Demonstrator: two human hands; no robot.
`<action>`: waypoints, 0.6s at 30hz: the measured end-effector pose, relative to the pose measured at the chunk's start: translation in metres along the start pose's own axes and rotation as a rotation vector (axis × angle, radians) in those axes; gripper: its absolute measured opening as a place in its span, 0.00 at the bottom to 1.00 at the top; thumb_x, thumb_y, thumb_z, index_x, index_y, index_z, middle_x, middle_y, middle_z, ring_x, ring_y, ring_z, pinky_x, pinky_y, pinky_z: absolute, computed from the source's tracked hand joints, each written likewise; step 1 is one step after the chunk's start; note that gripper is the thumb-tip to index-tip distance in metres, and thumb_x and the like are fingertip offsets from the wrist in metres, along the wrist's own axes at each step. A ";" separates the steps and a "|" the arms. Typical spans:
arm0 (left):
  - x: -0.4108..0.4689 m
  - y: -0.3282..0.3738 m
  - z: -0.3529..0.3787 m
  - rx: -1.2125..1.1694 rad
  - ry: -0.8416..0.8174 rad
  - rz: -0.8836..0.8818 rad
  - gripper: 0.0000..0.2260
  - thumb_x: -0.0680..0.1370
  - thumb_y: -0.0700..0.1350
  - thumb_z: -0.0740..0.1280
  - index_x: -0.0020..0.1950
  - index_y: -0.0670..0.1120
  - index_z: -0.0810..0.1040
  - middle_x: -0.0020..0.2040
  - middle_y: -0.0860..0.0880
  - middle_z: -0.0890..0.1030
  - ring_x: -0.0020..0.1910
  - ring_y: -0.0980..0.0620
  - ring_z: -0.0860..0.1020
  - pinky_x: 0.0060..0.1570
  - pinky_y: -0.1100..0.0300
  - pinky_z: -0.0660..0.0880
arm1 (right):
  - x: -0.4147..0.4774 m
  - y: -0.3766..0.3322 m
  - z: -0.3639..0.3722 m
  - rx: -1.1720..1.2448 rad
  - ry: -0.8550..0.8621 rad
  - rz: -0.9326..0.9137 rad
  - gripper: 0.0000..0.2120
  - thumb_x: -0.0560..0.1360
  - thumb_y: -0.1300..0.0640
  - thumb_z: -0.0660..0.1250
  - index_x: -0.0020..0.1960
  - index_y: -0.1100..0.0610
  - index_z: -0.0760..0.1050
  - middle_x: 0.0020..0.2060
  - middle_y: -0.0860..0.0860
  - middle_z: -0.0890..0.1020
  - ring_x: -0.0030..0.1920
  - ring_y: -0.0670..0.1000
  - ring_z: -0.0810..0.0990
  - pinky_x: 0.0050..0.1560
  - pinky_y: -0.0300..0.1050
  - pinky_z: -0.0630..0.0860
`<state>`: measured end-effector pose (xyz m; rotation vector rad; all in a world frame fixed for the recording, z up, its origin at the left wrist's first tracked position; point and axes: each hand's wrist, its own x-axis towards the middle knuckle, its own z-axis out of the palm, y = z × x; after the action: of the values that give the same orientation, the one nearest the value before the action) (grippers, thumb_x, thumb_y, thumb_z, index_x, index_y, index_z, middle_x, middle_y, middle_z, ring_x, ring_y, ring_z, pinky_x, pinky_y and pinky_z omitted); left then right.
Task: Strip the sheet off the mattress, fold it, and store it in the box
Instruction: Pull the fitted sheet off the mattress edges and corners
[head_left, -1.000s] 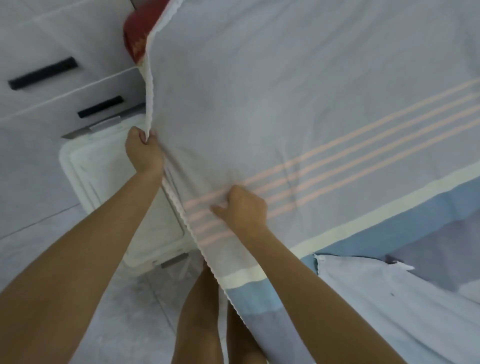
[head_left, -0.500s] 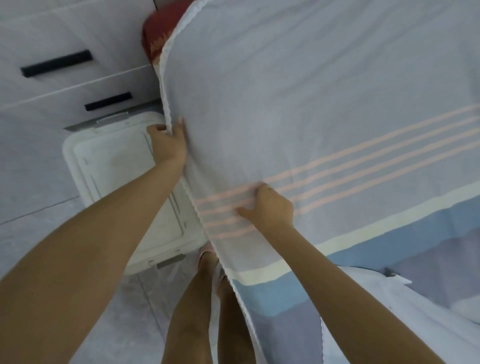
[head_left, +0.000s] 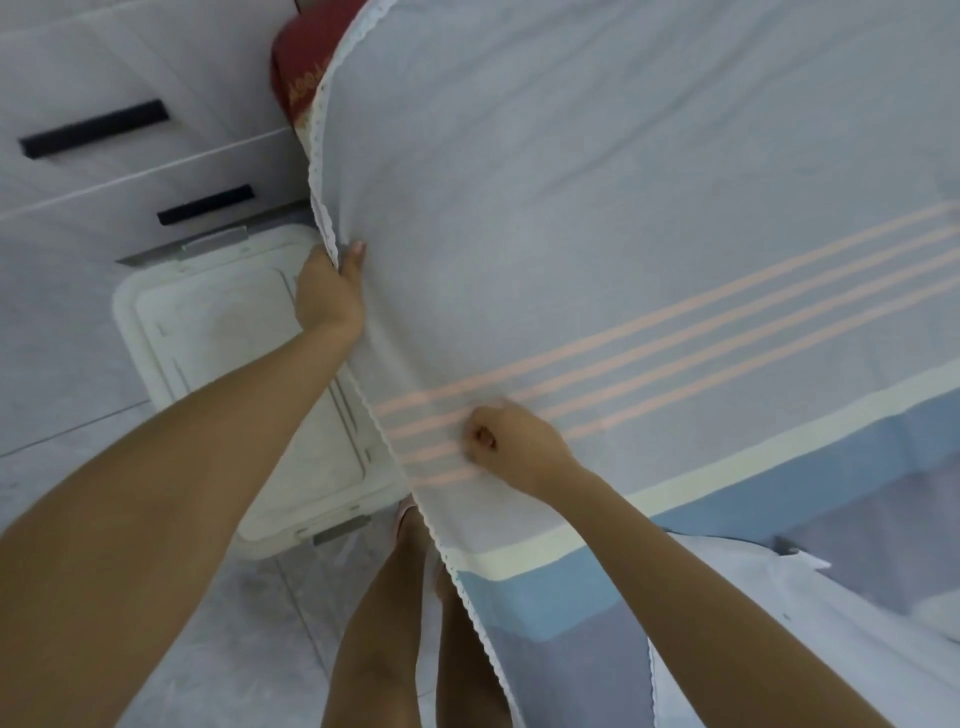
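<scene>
The right hand (head_left: 514, 447) has curled into a fist on the spread-out pale grey, pink-striped, scallop-edged sheet (head_left: 571, 208); whether it pinches cloth is unclear. The left hand (head_left: 330, 291) grips the sheet's edge above the white lidded plastic box (head_left: 208, 364).

The sheet (head_left: 571, 234) runs off the top and right edges and hides most of a red cushion (head_left: 291, 78). Fingers of the left hand (head_left: 327, 293) vanish behind its hem. Blur obscures what the right hand (head_left: 514, 447) holds.
</scene>
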<state>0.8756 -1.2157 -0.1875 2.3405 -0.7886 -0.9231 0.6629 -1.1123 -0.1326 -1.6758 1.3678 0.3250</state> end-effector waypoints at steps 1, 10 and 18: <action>0.003 0.006 0.003 0.070 0.083 -0.060 0.17 0.80 0.51 0.60 0.62 0.40 0.69 0.61 0.41 0.75 0.59 0.43 0.74 0.54 0.54 0.70 | 0.000 0.005 -0.006 0.063 0.077 -0.021 0.06 0.77 0.56 0.62 0.51 0.55 0.76 0.46 0.52 0.80 0.48 0.54 0.78 0.42 0.42 0.69; 0.034 0.055 0.009 0.726 -0.345 0.722 0.31 0.78 0.63 0.55 0.77 0.60 0.45 0.77 0.50 0.37 0.74 0.39 0.35 0.68 0.31 0.42 | 0.065 0.017 -0.063 0.001 0.433 0.480 0.32 0.79 0.46 0.56 0.77 0.44 0.43 0.77 0.50 0.42 0.76 0.59 0.41 0.70 0.70 0.42; -0.043 0.072 0.018 0.737 -0.298 0.387 0.30 0.80 0.44 0.58 0.78 0.49 0.47 0.77 0.41 0.40 0.75 0.38 0.40 0.71 0.36 0.42 | 0.017 -0.035 -0.039 0.584 0.283 -0.050 0.16 0.75 0.66 0.57 0.57 0.57 0.78 0.45 0.50 0.83 0.45 0.48 0.80 0.55 0.47 0.75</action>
<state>0.8136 -1.2422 -0.1352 2.4907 -1.8925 -0.9153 0.6864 -1.1546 -0.1069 -1.2862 1.4432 -0.3308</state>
